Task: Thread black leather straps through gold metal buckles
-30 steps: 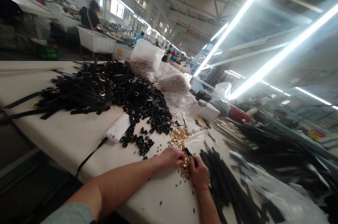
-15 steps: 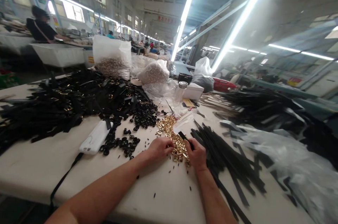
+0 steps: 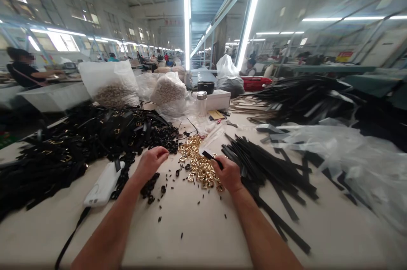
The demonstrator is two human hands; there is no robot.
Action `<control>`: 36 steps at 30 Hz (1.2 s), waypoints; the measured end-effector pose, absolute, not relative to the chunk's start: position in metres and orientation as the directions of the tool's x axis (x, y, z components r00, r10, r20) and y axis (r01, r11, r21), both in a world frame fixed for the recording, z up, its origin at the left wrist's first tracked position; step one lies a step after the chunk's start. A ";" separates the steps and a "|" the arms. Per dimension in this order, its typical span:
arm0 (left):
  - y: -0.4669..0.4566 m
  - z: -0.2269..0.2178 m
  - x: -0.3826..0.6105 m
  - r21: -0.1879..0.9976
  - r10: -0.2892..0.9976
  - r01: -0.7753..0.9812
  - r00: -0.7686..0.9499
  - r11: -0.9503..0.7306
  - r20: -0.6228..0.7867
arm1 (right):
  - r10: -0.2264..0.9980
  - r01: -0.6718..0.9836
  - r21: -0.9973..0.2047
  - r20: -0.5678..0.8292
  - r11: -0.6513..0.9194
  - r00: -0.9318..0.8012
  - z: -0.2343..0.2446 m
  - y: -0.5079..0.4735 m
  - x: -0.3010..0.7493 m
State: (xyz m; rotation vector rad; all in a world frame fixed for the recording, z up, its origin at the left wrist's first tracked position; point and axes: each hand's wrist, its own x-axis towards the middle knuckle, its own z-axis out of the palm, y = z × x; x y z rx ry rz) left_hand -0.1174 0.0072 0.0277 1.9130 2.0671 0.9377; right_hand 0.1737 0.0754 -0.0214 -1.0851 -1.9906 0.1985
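My right hand (image 3: 228, 173) grips a black strap (image 3: 209, 155), whose short end sticks out past the fingers toward the upper left. It is beside a heap of gold buckles (image 3: 199, 167). My left hand (image 3: 151, 162) hovers at the edge of the black strap loops (image 3: 165, 138), its fingertips pressed together; whatever they may hold is too small to make out. More loops (image 3: 148, 189) lie partly hidden under its wrist. To the right of my right hand, long black straps (image 3: 263, 168) are spread in a bundle.
On the left are a big pile of black straps with buckles (image 3: 79, 134) and a white power bank (image 3: 103, 185) with a cord. Glasses (image 3: 187, 132), a glass jar (image 3: 201, 102) and filled plastic bags (image 3: 168, 90) stand farther back. Clear plastic sheeting (image 3: 359, 164) covers the right side.
My left hand has moved left from the gold buckles to the black loops. My right hand keeps hold of the strap near the buckles. The camera view has turned and levelled.
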 end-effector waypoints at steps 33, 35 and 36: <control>-0.003 -0.013 -0.036 0.879 0.988 -0.469 -0.079 0.082 -0.134 | 0.791 0.547 -0.575 0.494 0.608 -0.361 -0.011 0.033 0.143; -0.003 -0.011 -0.039 0.911 0.986 -0.405 -0.105 0.073 -0.126 | 0.798 0.562 -0.571 0.485 0.598 -0.357 -0.011 0.037 0.147; -0.002 -0.011 -0.042 0.936 0.986 -0.344 -0.122 0.068 -0.117 | 0.802 0.573 -0.567 0.482 0.592 -0.352 -0.010 0.040 0.150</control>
